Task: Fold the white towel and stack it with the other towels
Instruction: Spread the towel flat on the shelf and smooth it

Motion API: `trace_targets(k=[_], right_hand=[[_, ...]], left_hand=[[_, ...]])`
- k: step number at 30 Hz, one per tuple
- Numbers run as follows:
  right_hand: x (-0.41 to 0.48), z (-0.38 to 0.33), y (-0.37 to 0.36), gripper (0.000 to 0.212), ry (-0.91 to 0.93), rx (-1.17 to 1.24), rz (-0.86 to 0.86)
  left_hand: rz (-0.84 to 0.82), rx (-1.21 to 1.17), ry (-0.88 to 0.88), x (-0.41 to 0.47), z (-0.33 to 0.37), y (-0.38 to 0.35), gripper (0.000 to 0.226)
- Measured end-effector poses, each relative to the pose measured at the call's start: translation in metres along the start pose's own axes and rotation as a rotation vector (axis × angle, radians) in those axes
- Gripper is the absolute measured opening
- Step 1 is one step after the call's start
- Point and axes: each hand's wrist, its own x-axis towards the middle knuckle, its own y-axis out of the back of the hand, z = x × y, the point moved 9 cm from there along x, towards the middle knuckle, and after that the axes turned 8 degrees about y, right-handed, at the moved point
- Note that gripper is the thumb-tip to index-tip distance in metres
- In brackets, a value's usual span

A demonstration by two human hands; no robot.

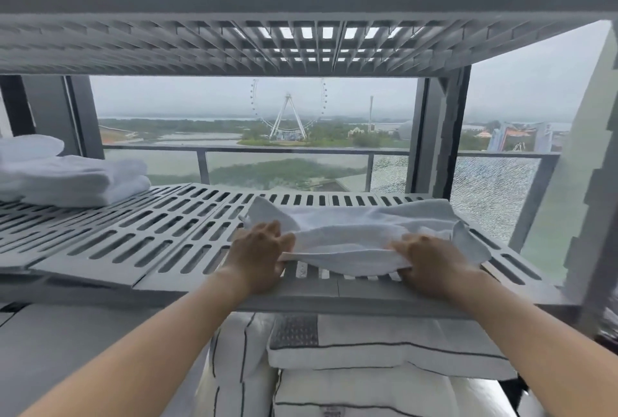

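A white towel [354, 232] lies rumpled on the right half of a grey slotted shelf [140, 232]. My left hand [259, 254] pinches its near left corner. My right hand [431, 264] grips its near right edge, which is lifted a little off the shelf. At the far left of the same shelf sits a stack of folded white towels [73, 179], well apart from both hands.
A second slotted shelf [301, 45] hangs low overhead. Grey uprights [444, 135] frame the right side. Below the shelf lie white pillows with dark piping [368, 353]. Behind is a window and balcony rail.
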Motion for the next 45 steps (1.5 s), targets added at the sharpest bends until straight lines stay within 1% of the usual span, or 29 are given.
trace_targets(k=[3,6,8,11,13,16,19,22,25,29,32,36,38,41,44,45], right_hand=[[-0.011,-0.004,0.001,0.047,-0.02,0.036,0.029],[-0.015,-0.012,0.006,0.041,-0.002,0.087,0.124],[-0.015,-0.018,0.007,0.042,0.01,0.13,0.168],[-0.007,-0.02,0.001,0.055,-0.004,0.191,0.19],[0.002,-0.015,-0.007,0.06,-0.025,0.213,0.163],[0.021,-0.005,-0.025,0.058,-0.056,0.282,0.051],[0.045,0.004,-0.04,0.055,-0.046,0.302,-0.02],[0.072,0.013,-0.05,0.054,-0.029,0.297,-0.045],[0.103,0.023,-0.06,0.055,-0.006,0.275,-0.09],[0.142,0.037,-0.072,0.058,0.027,0.265,-0.149],[0.169,0.044,-0.08,0.061,0.064,0.279,-0.155],[0.191,0.053,-0.078,0.063,0.111,0.401,-0.085],[0.193,0.059,-0.075,0.065,0.14,0.353,-0.064],[0.187,0.067,-0.066,0.059,0.152,0.125,0.016],[0.178,0.068,-0.048,0.051,0.09,-0.097,0.139],[0.176,0.067,-0.043,0.048,0.05,-0.152,0.149]], left_hand=[[-0.012,-0.067,0.004,-0.011,0.005,0.003,0.022],[-0.03,-0.191,0.065,-0.018,0.008,0.003,0.025],[-0.03,-0.226,0.091,-0.017,0.01,0.002,0.025],[-0.08,-0.228,0.07,-0.014,0.015,-0.005,0.045],[-0.138,-0.216,0.052,-0.008,0.02,-0.014,0.055],[-0.171,-0.171,0.067,0.005,0.023,-0.025,0.06],[-0.193,-0.111,0.078,0.027,0.021,-0.039,0.059],[-0.238,-0.047,0.089,0.054,0.012,-0.059,0.058],[-0.294,-0.038,0.091,0.086,0.003,-0.079,0.056],[-0.318,-0.026,0.08,0.128,-0.009,-0.101,0.055],[-0.3,0.031,0.109,0.156,-0.024,-0.116,0.056],[-0.247,0.051,0.142,0.185,-0.037,-0.125,0.054],[-0.192,-0.003,0.133,0.19,-0.04,-0.125,0.054],[-0.113,-0.017,0.089,0.189,-0.044,-0.122,0.051],[-0.06,-0.063,0.085,0.188,-0.045,-0.115,0.044],[-0.047,-0.086,0.097,0.188,-0.044,-0.112,0.042]])
